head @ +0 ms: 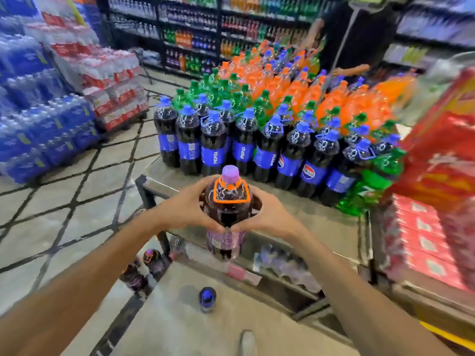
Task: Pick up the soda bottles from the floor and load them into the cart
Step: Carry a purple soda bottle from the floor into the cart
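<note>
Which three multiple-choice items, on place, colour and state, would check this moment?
1. Where is the dark soda bottle with the purple cap? A on the floor; B held at the near edge of the grey cart deck; C on a shelf.
2. Cap colour on the front row of dark Pepsi bottles? A blue; B red; C white.
3. The left hand and right hand? A both idle; B only left grips; C both grip the bottle.
B, hands hold it aloft; A, blue caps show; C, fingers curl round both sides.

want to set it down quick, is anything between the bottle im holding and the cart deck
Nothing visible: the purple-capped bottle is held at the cart rail, with bare deck free before the Pepsi row.
</note>
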A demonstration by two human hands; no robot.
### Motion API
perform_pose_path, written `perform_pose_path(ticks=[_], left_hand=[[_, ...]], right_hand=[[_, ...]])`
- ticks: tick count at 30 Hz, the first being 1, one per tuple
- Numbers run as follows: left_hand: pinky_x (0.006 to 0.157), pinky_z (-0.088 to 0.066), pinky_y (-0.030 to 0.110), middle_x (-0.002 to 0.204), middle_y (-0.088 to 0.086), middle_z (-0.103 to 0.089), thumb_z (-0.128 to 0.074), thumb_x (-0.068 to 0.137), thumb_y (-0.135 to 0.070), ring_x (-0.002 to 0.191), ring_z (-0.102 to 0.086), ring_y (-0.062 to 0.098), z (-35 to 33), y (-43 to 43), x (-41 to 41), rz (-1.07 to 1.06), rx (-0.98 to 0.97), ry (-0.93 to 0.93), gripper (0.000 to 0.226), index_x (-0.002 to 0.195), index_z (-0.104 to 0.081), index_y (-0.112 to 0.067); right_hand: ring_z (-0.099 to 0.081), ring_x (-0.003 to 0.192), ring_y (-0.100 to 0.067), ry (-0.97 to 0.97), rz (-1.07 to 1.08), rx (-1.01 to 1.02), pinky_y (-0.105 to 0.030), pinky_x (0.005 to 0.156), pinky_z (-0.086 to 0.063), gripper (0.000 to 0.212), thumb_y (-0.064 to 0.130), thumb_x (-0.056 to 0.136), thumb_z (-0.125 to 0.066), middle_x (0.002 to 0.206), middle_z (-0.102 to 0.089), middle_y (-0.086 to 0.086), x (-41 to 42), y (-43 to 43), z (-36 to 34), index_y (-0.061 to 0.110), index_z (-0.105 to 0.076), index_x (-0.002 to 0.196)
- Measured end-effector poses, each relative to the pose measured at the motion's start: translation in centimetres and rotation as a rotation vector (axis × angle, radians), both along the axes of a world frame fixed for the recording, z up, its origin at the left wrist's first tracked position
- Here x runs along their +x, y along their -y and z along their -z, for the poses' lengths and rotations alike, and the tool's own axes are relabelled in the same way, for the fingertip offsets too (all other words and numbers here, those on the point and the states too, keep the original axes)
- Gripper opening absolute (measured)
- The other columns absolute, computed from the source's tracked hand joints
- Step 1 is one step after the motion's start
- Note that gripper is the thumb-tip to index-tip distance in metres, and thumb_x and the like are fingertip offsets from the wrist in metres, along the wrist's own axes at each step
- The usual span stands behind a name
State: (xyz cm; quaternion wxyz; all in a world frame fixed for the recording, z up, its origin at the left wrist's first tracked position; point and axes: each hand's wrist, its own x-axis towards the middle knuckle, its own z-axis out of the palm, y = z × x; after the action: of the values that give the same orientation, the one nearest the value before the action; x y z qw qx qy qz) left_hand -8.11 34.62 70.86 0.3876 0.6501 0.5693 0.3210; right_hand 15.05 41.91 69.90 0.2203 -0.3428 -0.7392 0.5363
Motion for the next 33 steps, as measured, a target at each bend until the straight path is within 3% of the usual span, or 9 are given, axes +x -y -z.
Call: perform_pose_path(ticks=[6, 10, 13, 16, 19, 22, 27, 31, 33], left_hand=[[0.109, -0.048, 0.032, 0.134, -0.008, -0.066, -0.1, 0.056, -0.01, 0.125, -0.062, 0.011, -0.5, -3.0, 9.9, 0.317, 0.003, 0.019, 0.108, 0.147, -0.043, -0.022], [0.111, -0.047, 0.041, 0.134, -0.006, -0.066, -0.101, 0.05, -0.022, 0.126, -0.062, 0.016, -1.5, -3.7, 19.2, 0.513, 0.023, 0.017, 0.109, 0.144, -0.046, -0.028], [0.111, -0.047, 0.035, 0.134, -0.005, -0.066, -0.1, 0.053, -0.013, 0.127, -0.062, 0.016, -1.7, -3.4, 26.0, 0.631, 0.032, 0.028, 0.107, 0.145, -0.046, -0.023], [0.108, -0.045, 0.023, 0.131, -0.019, -0.065, -0.099, 0.055, -0.01, 0.125, -0.06, 0.003, -2.7, -2.6, 33.8, 0.779, 0.068, -0.002, 0.103, 0.14, -0.047, -0.032], [0.115, -0.043, 0.038, 0.136, -0.017, -0.063, -0.101, 0.057, -0.019, 0.128, -0.058, 0.004, -3.4, -1.0, 42.0, 0.922, 0.086, -0.034, 0.105, 0.146, -0.046, -0.031], [0.119, -0.037, 0.046, 0.143, -0.018, -0.057, -0.101, 0.058, -0.029, 0.133, -0.052, 0.003, -3.9, 1.4, 49.4, 1.037, 0.093, -0.022, 0.11, 0.15, -0.04, -0.034], [0.103, -0.046, 0.016, 0.132, -0.025, -0.063, -0.096, 0.063, -0.014, 0.125, -0.058, -0.004, -3.9, 6.6, 59.8, 1.19, 0.082, 0.024, 0.092, 0.137, -0.048, -0.041], [0.101, -0.049, 0.016, 0.129, -0.026, -0.064, -0.095, 0.063, -0.01, 0.123, -0.059, -0.005, -3.9, 9.8, 66.7, 1.317, 0.076, 0.085, 0.089, 0.135, -0.05, -0.038], [0.11, -0.047, 0.031, 0.136, -0.018, -0.062, -0.098, 0.061, -0.02, 0.129, -0.057, 0.004, -3.9, 10.7, 70.1, 1.396, 0.077, 0.063, 0.095, 0.141, -0.049, -0.038]], right_hand=[[-0.068, 0.105, 0.007, 0.019, 0.329, 0.018, -0.012, 0.092, -0.047, 0.081, -0.003, 0.064, -0.096, 0.109, -0.076, 0.024, 11.1, 5.2, -1.0, 0.037, -0.06, 0.126], [-0.066, 0.108, 0.01, 0.026, 0.517, 0.031, -0.008, 0.091, -0.047, 0.083, -0.002, 0.068, -0.095, 0.119, -0.072, 0.018, 19.7, 9.4, -1.8, 0.026, -0.056, 0.136], [-0.065, 0.119, 0.003, 0.028, 0.63, 0.064, -0.02, 0.104, -0.049, 0.087, 0.012, 0.069, -0.098, 0.128, -0.071, 0.014, 25.7, 12.6, -2.5, 0.028, -0.055, 0.143], [-0.064, 0.122, -0.002, 0.041, 0.756, 0.079, -0.03, 0.109, -0.05, 0.086, 0.02, 0.07, -0.098, 0.13, -0.071, 0.015, 31.9, 16.4, -3.0, 0.031, -0.056, 0.144], [-0.067, 0.117, 0.0, 0.063, 0.898, 0.099, -0.024, 0.102, -0.053, 0.074, 0.015, 0.072, -0.096, 0.122, -0.073, 0.02, 38.5, 20.9, -3.4, 0.042, -0.06, 0.131], [-0.067, 0.12, -0.006, 0.053, 1.011, 0.102, -0.034, 0.106, -0.053, 0.079, 0.02, 0.07, -0.098, 0.125, -0.073, 0.014, 44.3, 25.2, -3.4, 0.034, -0.06, 0.138], [-0.067, 0.116, 0.001, 0.065, 1.152, 0.105, -0.014, 0.093, -0.051, 0.081, 0.009, 0.07, -0.096, 0.121, -0.074, 0.019, 52.3, 32.0, -3.5, 0.04, -0.057, 0.135], [-0.067, 0.114, 0.002, 0.085, 1.263, 0.103, -0.015, 0.094, -0.053, 0.082, 0.01, 0.071, -0.095, 0.12, -0.074, 0.019, 57.3, 36.6, -3.3, 0.032, -0.059, 0.141], [-0.068, 0.11, 0.004, 0.099, 1.331, 0.114, -0.01, 0.087, -0.05, 0.081, 0.007, 0.069, -0.096, 0.115, -0.075, 0.022, 59.5, 38.6, -3.0, 0.03, -0.061, 0.139]])
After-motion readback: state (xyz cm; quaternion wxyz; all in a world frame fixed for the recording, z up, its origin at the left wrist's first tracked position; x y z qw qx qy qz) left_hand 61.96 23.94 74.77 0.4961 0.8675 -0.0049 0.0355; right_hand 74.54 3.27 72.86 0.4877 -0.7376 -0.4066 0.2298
